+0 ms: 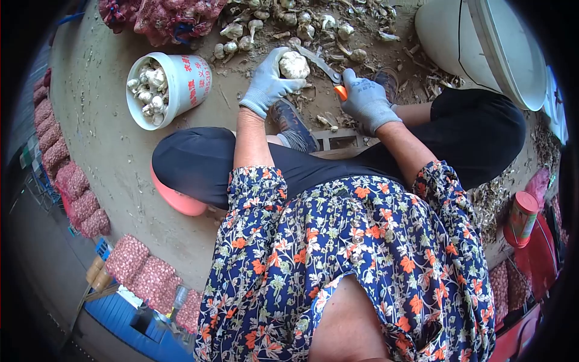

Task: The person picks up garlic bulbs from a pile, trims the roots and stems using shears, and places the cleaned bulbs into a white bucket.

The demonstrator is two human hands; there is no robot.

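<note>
- Nearest us, a floral blouse (350,253) and black trousers (199,160) fill the lower view, well short of the fingers. A pink stool (178,202) shows below the left knee.
- Our left hand (268,81), in a grey glove, has its fingers curled round a garlic bulb (294,64). The bulb rests against the fingertips and thumb, lifted clear of the ground.
- Our right hand (365,99), gloved alike, is closed tight round the orange handle of a knife (325,67). The blade runs from those fingers toward the bulb, and its far end lies just beside it.
- Left of the left fingers, well apart, we see a white bucket (190,78) holding cleaned garlic heads.
- Beyond both sets of fingers lies a heap of garlic (289,21) among dry stalks and skins.
- Farther left of that heap sit red mesh sacks (163,18), and beyond the right fingers, to the right, a white tub (446,36).
</note>
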